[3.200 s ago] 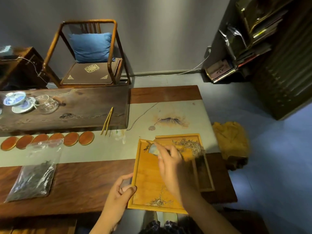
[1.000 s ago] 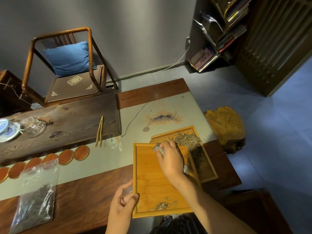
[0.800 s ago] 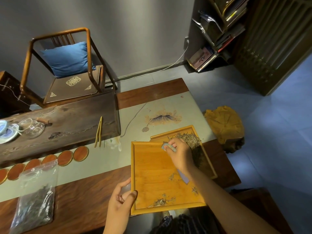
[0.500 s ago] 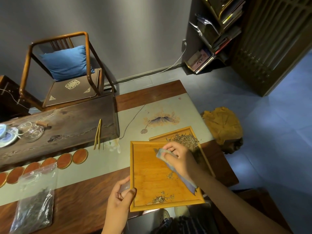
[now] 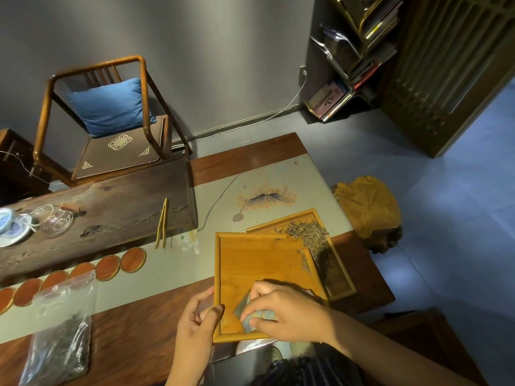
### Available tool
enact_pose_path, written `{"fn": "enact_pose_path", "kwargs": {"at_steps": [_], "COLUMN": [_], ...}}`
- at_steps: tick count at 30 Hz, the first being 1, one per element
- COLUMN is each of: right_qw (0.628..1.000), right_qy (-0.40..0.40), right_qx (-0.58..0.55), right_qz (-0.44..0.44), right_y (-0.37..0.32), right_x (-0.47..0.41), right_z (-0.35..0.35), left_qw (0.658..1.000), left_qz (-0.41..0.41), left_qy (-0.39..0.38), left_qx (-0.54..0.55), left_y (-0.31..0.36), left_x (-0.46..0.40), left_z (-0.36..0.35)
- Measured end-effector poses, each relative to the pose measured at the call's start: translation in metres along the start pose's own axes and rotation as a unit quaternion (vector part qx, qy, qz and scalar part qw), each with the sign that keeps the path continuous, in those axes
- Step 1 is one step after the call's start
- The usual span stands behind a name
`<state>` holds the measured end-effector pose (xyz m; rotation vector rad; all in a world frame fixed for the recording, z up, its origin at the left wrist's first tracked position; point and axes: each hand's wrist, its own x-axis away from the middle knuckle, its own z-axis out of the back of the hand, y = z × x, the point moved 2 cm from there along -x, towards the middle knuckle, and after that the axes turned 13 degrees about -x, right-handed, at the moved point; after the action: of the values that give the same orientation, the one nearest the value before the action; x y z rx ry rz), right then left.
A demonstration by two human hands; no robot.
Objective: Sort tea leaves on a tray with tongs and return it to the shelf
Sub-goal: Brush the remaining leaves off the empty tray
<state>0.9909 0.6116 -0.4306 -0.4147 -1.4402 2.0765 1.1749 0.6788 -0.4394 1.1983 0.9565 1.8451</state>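
Observation:
A bamboo tray (image 5: 259, 263) lies at the table's near edge, overlapping a second bamboo tray (image 5: 338, 277) that holds a heap of pale tea leaves (image 5: 306, 235). My left hand (image 5: 199, 321) grips the near tray's left rim at its front corner, thumb on top. My right hand (image 5: 284, 312) holds a grey-blue cloth (image 5: 246, 309) pressed on the tray's near end. A few leaves (image 5: 305, 261) lie along the tray's right side. Bamboo tongs (image 5: 162, 222) rest on the edge of the dark tea board, away from both hands.
A dark wooden tea board (image 5: 111, 201) carries a glass pitcher (image 5: 57, 221) and a blue-white cup (image 5: 7, 222). Round coasters (image 5: 107, 267) line the table runner. A plastic bag of dark tea (image 5: 60, 341) lies front left. The shelf (image 5: 354, 51) stands back right, a stump stool (image 5: 367, 210) beside the table.
My right hand has dragged the cloth from the tray's far end down to its near edge, covering the spot where the small leaf pile lay. My left hand still holds the rim.

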Motion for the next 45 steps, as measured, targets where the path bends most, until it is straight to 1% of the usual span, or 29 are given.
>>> {"fn": "enact_pose_path", "kwargs": {"at_steps": [5,12,14,17,20,23,30,33,36,38,41,43,45], "right_qw": [1.0,0.998,0.999,0.999,0.997,0.995,0.997,0.991,0.984,0.987,0.992,0.992,0.99], "right_qy": [-0.006,-0.016,0.006,0.041,0.01,-0.034,-0.045,-0.07,-0.098,-0.074,-0.019,-0.026,-0.058], "right_qx": [0.03,0.05,0.046,0.024,0.055,0.072,0.068,0.112,0.145,0.133,0.117,0.123,0.126], "right_qz": [-0.002,-0.031,-0.026,0.011,0.045,0.055,0.017,0.002,-0.04,-0.055,-0.038,-0.031,-0.031], "right_y": [0.005,0.025,0.022,0.008,-0.005,-0.008,0.006,0.017,0.03,0.033,0.032,0.032,0.033], "right_x": [0.008,0.018,0.013,0.003,-0.007,-0.007,0.023,0.032,0.034,0.034,0.039,0.044,0.05], "right_z": [0.021,0.054,0.06,0.06,0.046,0.03,0.046,0.058,0.071,0.083,0.098,0.1,0.096], "left_qw": [1.0,1.0,1.0,1.0,1.0,0.999,0.999,0.999,0.999,0.999,0.999,0.999,0.999], "left_qz": [0.004,0.001,-0.005,-0.009,-0.005,-0.003,-0.004,-0.004,-0.001,0.001,0.002,0.003,0.003], "left_qy": [0.014,0.02,0.019,0.022,0.018,0.024,0.023,0.021,0.023,0.022,0.019,0.017,0.015], "left_qx": [0.006,-0.001,-0.008,-0.017,-0.013,-0.021,-0.028,-0.029,-0.033,-0.033,-0.036,-0.037,-0.035], "left_y": [0.006,0.013,0.014,0.014,0.014,0.014,0.01,0.009,0.008,0.008,0.008,0.008,0.01], "left_x": [-0.003,-0.006,-0.007,-0.009,-0.011,-0.012,-0.012,-0.014,-0.017,-0.019,-0.02,-0.02,-0.018], "left_z": [0.004,0.01,0.01,0.009,0.006,0.006,0.01,0.01,0.012,0.013,0.014,0.014,0.013]}}
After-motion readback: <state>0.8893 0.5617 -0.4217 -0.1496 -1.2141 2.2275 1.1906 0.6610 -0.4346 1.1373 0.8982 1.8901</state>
